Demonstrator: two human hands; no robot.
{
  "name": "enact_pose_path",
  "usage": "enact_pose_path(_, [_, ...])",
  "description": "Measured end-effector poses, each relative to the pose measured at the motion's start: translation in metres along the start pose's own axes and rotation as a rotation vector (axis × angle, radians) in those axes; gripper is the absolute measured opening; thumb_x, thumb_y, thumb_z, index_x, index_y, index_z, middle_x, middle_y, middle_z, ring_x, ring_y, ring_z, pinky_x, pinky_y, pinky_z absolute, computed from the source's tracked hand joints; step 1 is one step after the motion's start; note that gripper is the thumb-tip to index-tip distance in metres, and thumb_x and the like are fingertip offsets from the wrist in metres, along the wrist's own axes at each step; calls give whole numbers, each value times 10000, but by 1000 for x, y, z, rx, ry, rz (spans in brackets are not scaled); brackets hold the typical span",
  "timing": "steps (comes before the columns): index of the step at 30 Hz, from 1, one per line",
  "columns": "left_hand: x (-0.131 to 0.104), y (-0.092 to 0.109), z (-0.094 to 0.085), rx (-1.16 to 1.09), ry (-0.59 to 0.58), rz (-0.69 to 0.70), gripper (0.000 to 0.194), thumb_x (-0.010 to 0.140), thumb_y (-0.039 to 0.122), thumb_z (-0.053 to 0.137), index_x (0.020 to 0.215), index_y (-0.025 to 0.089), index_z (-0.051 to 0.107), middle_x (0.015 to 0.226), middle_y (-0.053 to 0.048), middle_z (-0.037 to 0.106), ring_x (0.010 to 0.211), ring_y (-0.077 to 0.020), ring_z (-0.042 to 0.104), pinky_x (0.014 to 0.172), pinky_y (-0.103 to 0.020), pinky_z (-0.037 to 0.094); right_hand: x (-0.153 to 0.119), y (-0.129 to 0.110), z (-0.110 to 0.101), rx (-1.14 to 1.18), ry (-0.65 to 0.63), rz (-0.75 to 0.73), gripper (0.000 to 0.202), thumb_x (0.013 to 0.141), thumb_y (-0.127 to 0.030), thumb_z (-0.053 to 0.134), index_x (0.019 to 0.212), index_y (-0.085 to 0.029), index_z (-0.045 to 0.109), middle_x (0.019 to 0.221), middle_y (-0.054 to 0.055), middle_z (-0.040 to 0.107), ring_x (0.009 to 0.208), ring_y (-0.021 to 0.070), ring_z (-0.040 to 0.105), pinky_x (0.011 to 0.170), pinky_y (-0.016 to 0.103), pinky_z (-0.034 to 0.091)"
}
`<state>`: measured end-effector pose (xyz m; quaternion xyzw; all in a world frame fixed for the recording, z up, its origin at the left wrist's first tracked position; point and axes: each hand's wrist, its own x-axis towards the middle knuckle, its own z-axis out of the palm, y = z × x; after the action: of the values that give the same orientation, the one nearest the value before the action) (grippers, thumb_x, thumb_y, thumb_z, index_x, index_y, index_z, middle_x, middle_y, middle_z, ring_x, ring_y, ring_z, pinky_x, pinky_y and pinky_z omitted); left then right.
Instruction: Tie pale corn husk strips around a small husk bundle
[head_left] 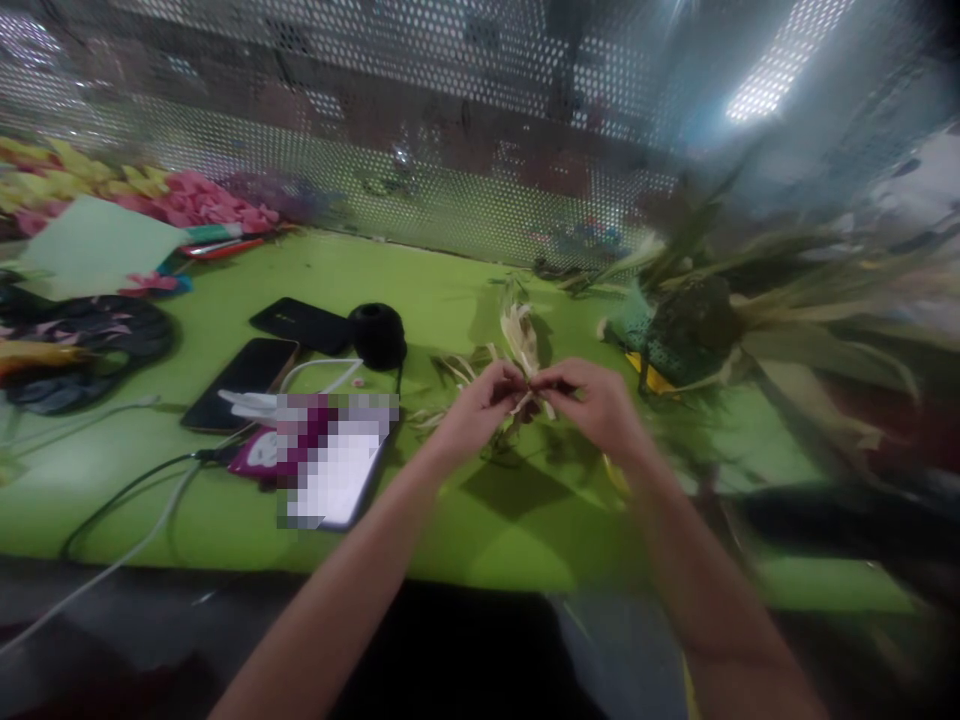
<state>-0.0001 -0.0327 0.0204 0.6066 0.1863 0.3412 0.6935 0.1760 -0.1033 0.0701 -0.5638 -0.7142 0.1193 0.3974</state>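
Observation:
A pale bundle of dried husk strips [519,332] points away from me over the green table [480,545]. At its near end my left hand [491,402] pinches the bundle from the left. From the right, my right hand [589,400] pinches the same end, its fingertips nearly meeting the left ones. Short strip ends stick out between and below the fingers. More loose husk strips [454,368] lie just left of the bundle.
Two dark phones [240,385], a lit phone, a magenta item [262,452], cables and a black spool [377,335] lie left. Pink and yellow pieces [202,200] are back left. Long leaves [810,320] and a green mesh bundle [649,325] stand right. Perforated metal [450,130] borders the back.

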Motion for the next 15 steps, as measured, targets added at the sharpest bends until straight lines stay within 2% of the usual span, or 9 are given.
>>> enact_pose_path(6, [-2, -1, 0, 54, -79, -2, 45, 899, 206, 591, 918, 191, 553, 856, -29, 672, 784, -139, 649, 779, -313, 498, 0, -5, -10, -129, -181, -10, 81, 836, -160, 655, 854, -212, 714, 813, 15, 693, 748, 151, 624, 689, 266, 439])
enact_pose_path(9, [-1, -2, -1, 43, -92, 2, 51, 908, 222, 586, 916, 195, 543, 847, -15, 653, 779, -132, 642, 779, -310, 500, 0, -5, -4, -104, -105, 80, 66, 799, -146, 635, 804, -198, 676, 755, 1, 655, 678, 131, 572, 640, 257, 413])
enact_pose_path(12, [-1, -1, -2, 6, -73, -2, 59, 917, 238, 583, 939, 196, 547, 886, -19, 657, 809, -136, 653, 790, -312, 501, 2, 1, 7, 168, -5, 279, 22, 775, -202, 636, 796, -194, 633, 717, -13, 621, 635, 127, 556, 597, 253, 429])
enact_pose_path(15, [-1, -1, -4, -17, -47, 0, 65, 915, 240, 591, 942, 195, 552, 879, -18, 658, 807, -134, 655, 781, -304, 496, 4, 7, 14, 483, 12, 449, 89, 759, -262, 642, 787, -198, 588, 701, -27, 577, 572, 111, 521, 542, 248, 431])
